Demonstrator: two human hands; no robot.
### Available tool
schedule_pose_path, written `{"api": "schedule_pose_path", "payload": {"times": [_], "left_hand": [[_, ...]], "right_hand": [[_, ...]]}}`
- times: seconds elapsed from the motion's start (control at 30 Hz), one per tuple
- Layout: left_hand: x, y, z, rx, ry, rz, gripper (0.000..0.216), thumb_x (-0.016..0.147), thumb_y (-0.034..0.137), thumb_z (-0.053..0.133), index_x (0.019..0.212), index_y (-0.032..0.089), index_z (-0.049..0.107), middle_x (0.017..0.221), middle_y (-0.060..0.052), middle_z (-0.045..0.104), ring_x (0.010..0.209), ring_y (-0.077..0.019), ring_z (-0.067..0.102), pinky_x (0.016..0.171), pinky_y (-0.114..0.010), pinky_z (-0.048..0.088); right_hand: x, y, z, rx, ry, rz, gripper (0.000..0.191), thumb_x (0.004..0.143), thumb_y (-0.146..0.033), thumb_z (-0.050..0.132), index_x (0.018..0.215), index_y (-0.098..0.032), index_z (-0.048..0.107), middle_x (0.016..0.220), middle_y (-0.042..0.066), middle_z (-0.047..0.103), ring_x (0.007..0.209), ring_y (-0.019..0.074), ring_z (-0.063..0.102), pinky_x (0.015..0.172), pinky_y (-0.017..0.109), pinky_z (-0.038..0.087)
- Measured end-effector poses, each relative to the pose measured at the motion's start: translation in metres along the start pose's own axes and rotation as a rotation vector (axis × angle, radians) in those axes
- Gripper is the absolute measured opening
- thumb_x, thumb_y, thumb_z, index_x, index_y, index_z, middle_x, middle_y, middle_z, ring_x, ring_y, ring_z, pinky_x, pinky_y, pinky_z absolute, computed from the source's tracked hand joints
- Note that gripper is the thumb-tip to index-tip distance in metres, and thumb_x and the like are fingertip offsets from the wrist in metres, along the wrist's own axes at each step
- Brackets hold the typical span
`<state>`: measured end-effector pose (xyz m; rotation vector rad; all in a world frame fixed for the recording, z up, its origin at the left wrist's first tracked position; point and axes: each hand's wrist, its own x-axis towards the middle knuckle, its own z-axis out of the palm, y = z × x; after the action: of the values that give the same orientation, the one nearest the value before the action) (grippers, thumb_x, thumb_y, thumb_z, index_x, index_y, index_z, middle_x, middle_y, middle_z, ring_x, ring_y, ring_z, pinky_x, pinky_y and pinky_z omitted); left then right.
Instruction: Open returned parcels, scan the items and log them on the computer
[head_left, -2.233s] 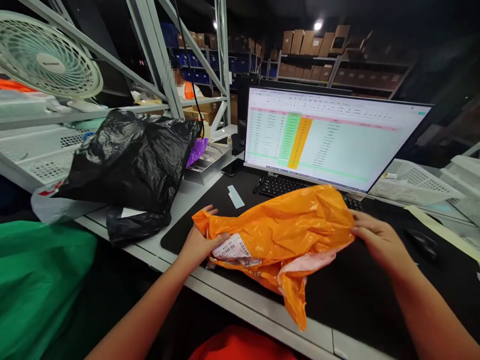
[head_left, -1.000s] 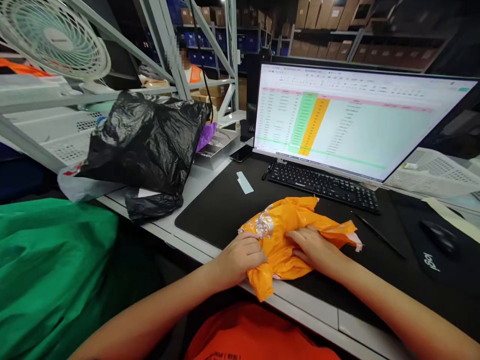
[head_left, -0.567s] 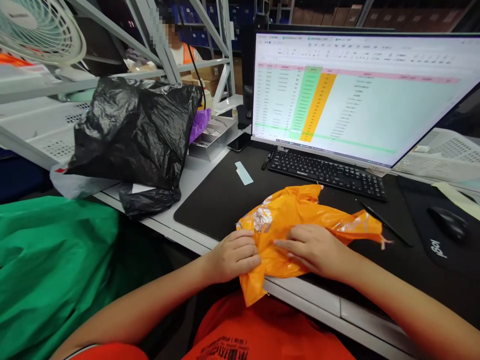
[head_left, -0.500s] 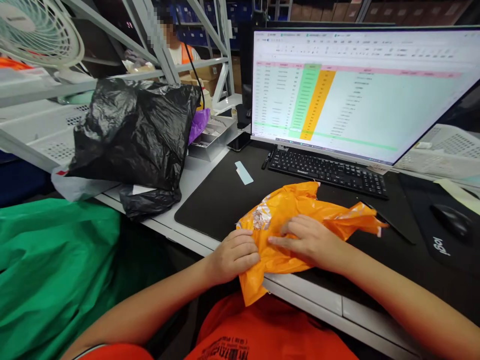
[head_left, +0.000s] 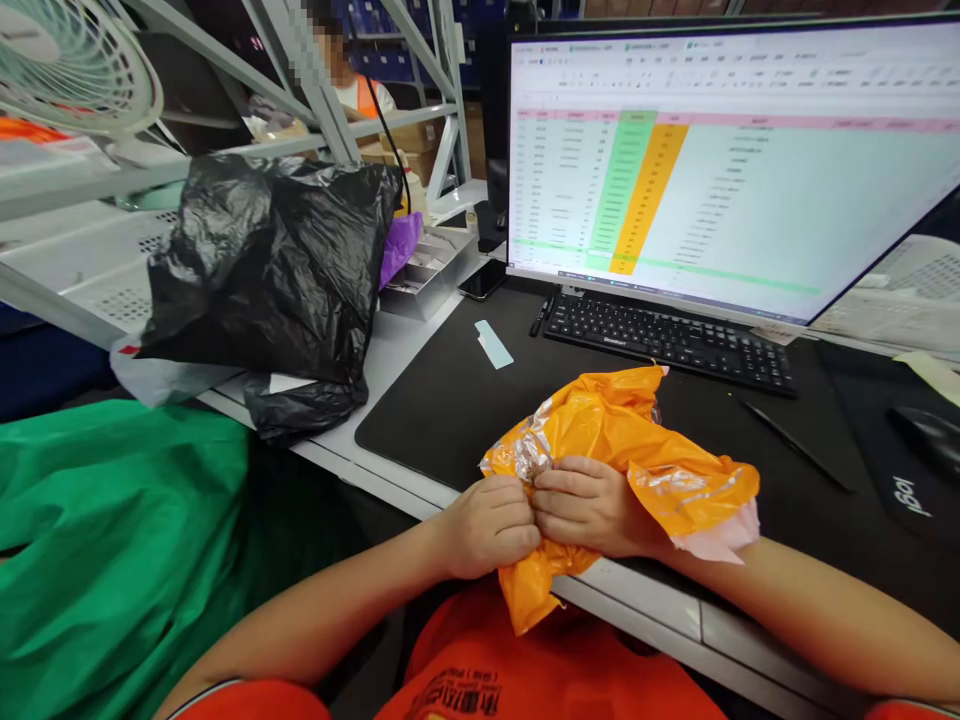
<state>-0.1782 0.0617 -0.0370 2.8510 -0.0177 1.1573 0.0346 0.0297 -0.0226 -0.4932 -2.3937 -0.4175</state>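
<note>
A crumpled orange plastic bag [head_left: 600, 410] with shiny clear tape on its left part lies over the front edge of the black desk mat. My left hand [head_left: 491, 527] is closed on the bag's near left side. Right beside it, my right hand [head_left: 581, 505] is closed on the bag too, the knuckles of both hands nearly touching. One flap of the bag, showing a pale pink inside, drapes over my right wrist. What the bag holds, if anything, is hidden.
Behind the bag are a keyboard [head_left: 667, 345] and a monitor [head_left: 720, 190]. A light blue card [head_left: 494, 345], a phone [head_left: 482, 280] and a thin black stick [head_left: 799, 447] lie on the desk. To the left sits a big black plastic bag [head_left: 277, 270]; a mouse [head_left: 926, 440] is at right.
My right hand has moved left against my left hand and closed on the orange bag. The bag has bunched up, and its right flap has folded down over my wrist.
</note>
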Motion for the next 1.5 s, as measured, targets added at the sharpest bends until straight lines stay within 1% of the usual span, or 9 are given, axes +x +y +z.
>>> {"api": "schedule_pose_path", "payload": {"times": [0.2, 0.33, 0.43, 0.6, 0.77, 0.9, 1.1, 1.33, 1.5], "left_hand": [[0.0, -0.005, -0.004, 0.013, -0.075, 0.04, 0.039, 0.099, 0.012, 0.037, 0.065, 0.018, 0.054, 0.06, -0.001, 0.051, 0.061, -0.0159, 0.044, 0.061, -0.03, 0.041], [-0.002, -0.006, -0.003, 0.02, -0.101, 0.09, 0.037, 0.096, 0.012, 0.04, 0.062, 0.019, 0.053, 0.059, 0.0, 0.05, 0.059, -0.016, 0.044, 0.06, -0.031, 0.041], [0.001, -0.004, -0.002, 0.05, -0.079, 0.125, 0.035, 0.093, 0.011, 0.042, 0.06, 0.02, 0.051, 0.057, 0.0, 0.047, 0.056, -0.0159, 0.041, 0.057, -0.032, 0.04], [0.01, -0.002, -0.001, 0.108, -0.043, 0.159, 0.034, 0.089, 0.011, 0.044, 0.057, 0.021, 0.047, 0.054, 0.001, 0.041, 0.051, -0.015, 0.037, 0.052, -0.032, 0.037], [0.014, -0.002, 0.004, 0.142, 0.028, 0.22, 0.033, 0.087, 0.013, 0.045, 0.056, 0.022, 0.043, 0.051, 0.002, 0.037, 0.047, -0.0137, 0.035, 0.048, -0.03, 0.035], [0.017, -0.001, 0.002, 0.143, 0.013, 0.222, 0.033, 0.087, 0.012, 0.045, 0.056, 0.022, 0.043, 0.051, 0.003, 0.037, 0.047, -0.0137, 0.035, 0.048, -0.031, 0.034], [0.018, -0.003, -0.018, 0.108, -0.067, 0.131, 0.036, 0.093, 0.013, 0.039, 0.058, 0.021, 0.044, 0.053, 0.001, 0.04, 0.049, -0.0155, 0.037, 0.049, -0.034, 0.026], [0.009, -0.014, -0.034, 0.118, -0.151, 0.073, 0.038, 0.099, 0.014, 0.031, 0.065, 0.02, 0.047, 0.057, 0.0, 0.048, 0.054, -0.0162, 0.042, 0.055, -0.033, 0.031], [0.004, -0.023, -0.03, 0.095, -0.205, 0.039, 0.033, 0.102, 0.021, 0.033, 0.072, 0.02, 0.049, 0.063, -0.002, 0.053, 0.059, -0.017, 0.048, 0.06, -0.032, 0.038]], "right_hand": [[0.015, -0.005, -0.004, -0.016, -0.131, 0.046, 0.031, 0.102, -0.017, 0.045, 0.073, -0.02, 0.057, 0.074, -0.001, 0.061, 0.077, 0.0133, 0.051, 0.08, 0.03, 0.043], [0.017, -0.012, -0.005, 0.008, -0.155, 0.217, 0.031, 0.1, -0.016, 0.044, 0.071, -0.019, 0.054, 0.066, 0.001, 0.052, 0.071, 0.0159, 0.044, 0.07, 0.034, 0.034], [0.013, -0.022, -0.008, -0.053, -0.289, 0.303, 0.019, 0.097, -0.02, 0.048, 0.082, -0.018, 0.058, 0.072, 0.002, 0.053, 0.073, 0.0183, 0.042, 0.069, 0.037, 0.029], [0.004, -0.028, -0.015, -0.119, -0.426, 0.292, 0.018, 0.097, -0.032, 0.049, 0.098, -0.018, 0.061, 0.082, 0.005, 0.057, 0.078, 0.0206, 0.042, 0.071, 0.04, 0.027], [-0.002, -0.009, -0.024, 0.013, -0.415, 0.102, 0.015, 0.1, -0.028, 0.047, 0.102, -0.021, 0.059, 0.126, 0.003, 0.061, 0.098, 0.0193, 0.047, 0.074, 0.038, 0.03], [0.004, 0.002, -0.031, 0.013, -0.527, 0.056, 0.016, 0.1, -0.031, 0.048, 0.091, -0.021, 0.056, 0.099, 0.002, 0.065, 0.081, 0.0184, 0.045, 0.067, 0.038, 0.025], [-0.008, 0.021, -0.047, -0.208, -0.407, 0.175, 0.04, 0.102, -0.052, 0.041, 0.094, -0.018, 0.06, 0.079, 0.004, 0.061, 0.072, 0.0181, 0.041, 0.065, 0.038, 0.02], [-0.053, 0.071, -0.077, -0.335, -0.382, 0.286, 0.033, 0.101, -0.04, 0.048, 0.08, -0.02, 0.063, 0.078, 0.004, 0.062, 0.076, 0.0182, 0.043, 0.065, 0.036, 0.024], [-0.06, 0.073, -0.067, -0.218, -0.366, 0.518, 0.036, 0.103, -0.031, 0.043, 0.079, -0.02, 0.068, 0.086, 0.005, 0.067, 0.09, 0.0194, 0.05, 0.073, 0.036, 0.032]]}}
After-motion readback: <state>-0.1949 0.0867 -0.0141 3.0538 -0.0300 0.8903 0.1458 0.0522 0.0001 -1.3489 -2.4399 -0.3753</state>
